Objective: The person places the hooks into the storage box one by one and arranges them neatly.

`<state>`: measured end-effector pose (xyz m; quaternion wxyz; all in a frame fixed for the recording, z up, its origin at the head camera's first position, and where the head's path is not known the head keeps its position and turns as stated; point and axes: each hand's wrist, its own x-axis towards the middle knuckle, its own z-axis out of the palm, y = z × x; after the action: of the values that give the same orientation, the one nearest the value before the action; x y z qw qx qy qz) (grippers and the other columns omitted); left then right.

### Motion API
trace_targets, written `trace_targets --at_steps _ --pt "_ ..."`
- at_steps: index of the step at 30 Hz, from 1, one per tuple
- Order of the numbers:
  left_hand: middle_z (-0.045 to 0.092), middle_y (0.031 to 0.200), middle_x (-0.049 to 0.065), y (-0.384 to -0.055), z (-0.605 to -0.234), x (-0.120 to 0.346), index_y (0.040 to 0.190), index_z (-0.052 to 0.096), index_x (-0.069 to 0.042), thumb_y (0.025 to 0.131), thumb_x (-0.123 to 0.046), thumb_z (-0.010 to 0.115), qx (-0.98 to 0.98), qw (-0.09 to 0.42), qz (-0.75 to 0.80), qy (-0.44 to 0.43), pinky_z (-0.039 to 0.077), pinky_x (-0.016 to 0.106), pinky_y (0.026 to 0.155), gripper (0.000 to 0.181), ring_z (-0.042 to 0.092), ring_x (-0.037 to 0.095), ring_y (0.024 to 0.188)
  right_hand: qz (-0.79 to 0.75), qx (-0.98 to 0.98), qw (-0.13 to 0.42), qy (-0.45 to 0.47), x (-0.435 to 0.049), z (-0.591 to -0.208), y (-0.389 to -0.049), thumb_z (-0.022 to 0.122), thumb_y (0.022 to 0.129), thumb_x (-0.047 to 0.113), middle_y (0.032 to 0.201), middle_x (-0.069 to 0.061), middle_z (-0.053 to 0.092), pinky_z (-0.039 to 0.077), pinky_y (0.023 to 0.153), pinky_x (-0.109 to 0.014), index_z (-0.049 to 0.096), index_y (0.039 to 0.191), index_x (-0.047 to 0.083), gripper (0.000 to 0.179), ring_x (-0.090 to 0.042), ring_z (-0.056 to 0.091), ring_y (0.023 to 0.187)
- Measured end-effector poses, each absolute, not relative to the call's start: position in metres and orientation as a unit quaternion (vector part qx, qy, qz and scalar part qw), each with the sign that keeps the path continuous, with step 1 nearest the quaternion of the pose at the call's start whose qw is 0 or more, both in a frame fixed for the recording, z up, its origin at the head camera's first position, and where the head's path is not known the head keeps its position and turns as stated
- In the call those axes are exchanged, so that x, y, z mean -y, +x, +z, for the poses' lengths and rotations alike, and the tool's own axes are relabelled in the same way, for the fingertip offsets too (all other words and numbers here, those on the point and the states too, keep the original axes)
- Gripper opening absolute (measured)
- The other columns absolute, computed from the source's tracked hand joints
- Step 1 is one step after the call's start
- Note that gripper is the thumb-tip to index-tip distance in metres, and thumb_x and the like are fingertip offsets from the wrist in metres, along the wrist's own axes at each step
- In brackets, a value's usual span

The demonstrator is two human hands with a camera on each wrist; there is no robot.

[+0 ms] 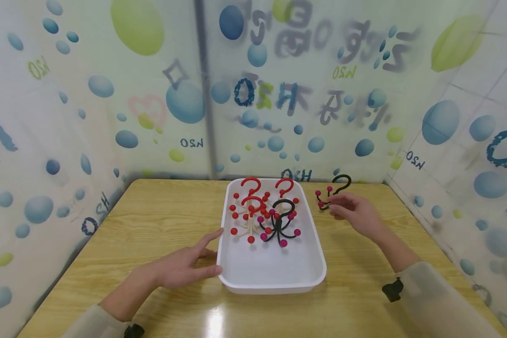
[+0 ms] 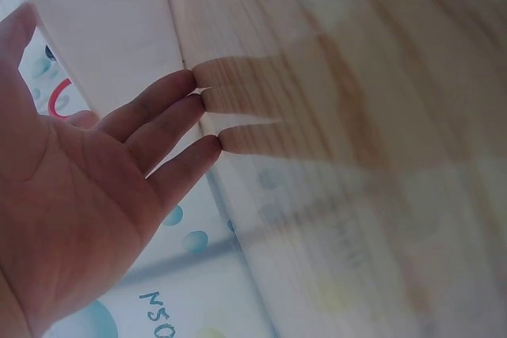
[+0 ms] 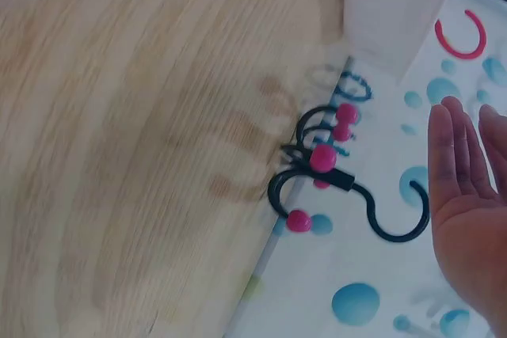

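Note:
A white tray (image 1: 270, 272) holds several multi-arm hooks. Those with a red top hook (image 1: 253, 203) and pale arms have red balls; a black hook (image 1: 279, 223) among them has magenta balls. My left hand (image 1: 181, 267) touches the tray's left wall with thumb and fingertips, its lower fingers (image 2: 170, 128) reaching down to the table. On the table right of the tray stands another black hook with magenta balls (image 3: 341, 180). Beside it is my right hand (image 1: 357, 216), fingers extended; the right wrist view shows a gap between hand (image 3: 475, 219) and hook.
The wooden table (image 1: 160, 211) runs back to a curtain-like wall (image 1: 152, 155) printed with blue and green dots. Similar patterned sheets close off the left and right sides. A dark clip (image 1: 393, 289) is on the right sleeve.

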<state>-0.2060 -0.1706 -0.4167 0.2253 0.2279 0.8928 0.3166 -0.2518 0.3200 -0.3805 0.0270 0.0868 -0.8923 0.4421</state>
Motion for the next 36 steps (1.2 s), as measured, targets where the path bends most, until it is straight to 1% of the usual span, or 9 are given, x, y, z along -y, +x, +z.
trace_targets --at_steps 5,11,14,20,26,29,32,34,36 --pt "0.065 0.157 0.007 -0.207 -0.417 0.17 0.176 0.01 -0.038 0.104 -0.063 0.066 -0.893 0.224 0.315 0.229 0.04 0.071 0.125 0.094 0.056 0.039 0.151 0.431 0.898 0.046 0.072 -0.343 -0.38 -0.259 0.064 0.113 0.023 0.135 -0.026 0.072 0.065 0.085 -0.021 0.064 0.143 -0.002 0.039 -0.02 0.078 0.105" --pt "0.065 0.157 0.006 -0.207 -0.418 0.171 0.176 0.01 -0.039 0.104 -0.063 0.065 -0.894 0.225 0.313 0.228 0.039 0.071 0.125 0.094 0.056 0.039 0.151 0.438 0.895 0.067 0.047 -0.366 -0.379 -0.27 0.058 0.116 0.024 0.14 -0.031 0.067 0.063 0.084 -0.017 0.06 0.147 -0.005 0.043 0.002 0.073 0.096" --pt "0.065 0.157 0.006 -0.207 -0.417 0.17 0.176 0.01 -0.039 0.104 -0.064 0.065 -0.894 0.224 0.313 0.228 0.039 0.07 0.125 0.094 0.056 0.038 0.152 0.447 0.89 0.078 0.033 -0.374 -0.379 -0.277 0.056 0.117 0.026 0.141 -0.031 0.065 0.062 0.084 -0.015 0.058 0.149 -0.006 0.046 0.007 0.07 0.094" --pt "0.065 0.158 0.007 -0.206 -0.416 0.17 0.177 0.01 -0.038 0.104 -0.065 0.064 -0.894 0.221 0.311 0.235 0.038 0.07 0.126 0.094 0.055 0.04 0.152 0.475 0.876 0.085 0.024 -0.383 -0.378 -0.292 0.057 0.117 0.028 0.146 -0.028 0.061 0.063 0.084 -0.016 0.054 0.157 0.0 0.049 0.007 0.07 0.095" --pt "0.065 0.157 0.007 -0.205 -0.414 0.17 0.177 0.01 -0.037 0.105 -0.062 0.066 -0.892 0.225 0.316 0.234 0.039 0.071 0.125 0.095 0.056 0.039 0.151 0.472 0.877 0.086 0.03 -0.382 -0.378 -0.306 0.057 0.116 0.022 0.162 -0.03 0.052 0.062 0.083 -0.015 0.048 0.166 0.007 0.053 0.006 0.068 0.099" --pt "0.065 0.157 0.007 -0.205 -0.414 0.17 0.177 0.01 -0.036 0.105 -0.061 0.066 -0.891 0.226 0.316 0.235 0.039 0.07 0.125 0.094 0.056 0.039 0.151 0.458 0.886 0.075 0.031 -0.38 -0.38 -0.312 0.059 0.116 0.024 0.168 -0.03 0.046 0.062 0.086 -0.016 0.044 0.168 0.009 0.056 -0.005 0.07 0.108" --pt "0.065 0.158 0.007 -0.205 -0.414 0.17 0.177 0.01 -0.037 0.105 -0.061 0.066 -0.892 0.225 0.315 0.235 0.039 0.07 0.125 0.094 0.055 0.039 0.152 0.451 0.89 0.066 0.023 -0.377 -0.382 -0.316 0.059 0.115 0.026 0.166 -0.028 0.049 0.062 0.089 -0.017 0.043 0.169 0.011 0.058 -0.016 0.071 0.115" --pt "0.065 0.158 0.007 -0.206 -0.414 0.17 0.177 0.01 -0.038 0.105 -0.061 0.066 -0.892 0.225 0.315 0.234 0.039 0.07 0.125 0.094 0.055 0.039 0.152 0.454 0.888 0.069 0.012 -0.374 -0.383 -0.318 0.059 0.115 0.026 0.16 -0.028 0.054 0.061 0.086 -0.013 0.045 0.168 0.011 0.056 -0.011 0.073 0.11" --pt "0.064 0.158 0.007 -0.206 -0.414 0.17 0.176 0.009 -0.039 0.105 -0.061 0.066 -0.893 0.224 0.314 0.233 0.038 0.07 0.126 0.094 0.055 0.04 0.152 0.464 0.883 0.077 0.0 -0.372 -0.384 -0.319 0.059 0.115 0.025 0.153 -0.027 0.06 0.059 0.083 -0.009 0.048 0.166 0.01 0.054 0.001 0.073 0.1"
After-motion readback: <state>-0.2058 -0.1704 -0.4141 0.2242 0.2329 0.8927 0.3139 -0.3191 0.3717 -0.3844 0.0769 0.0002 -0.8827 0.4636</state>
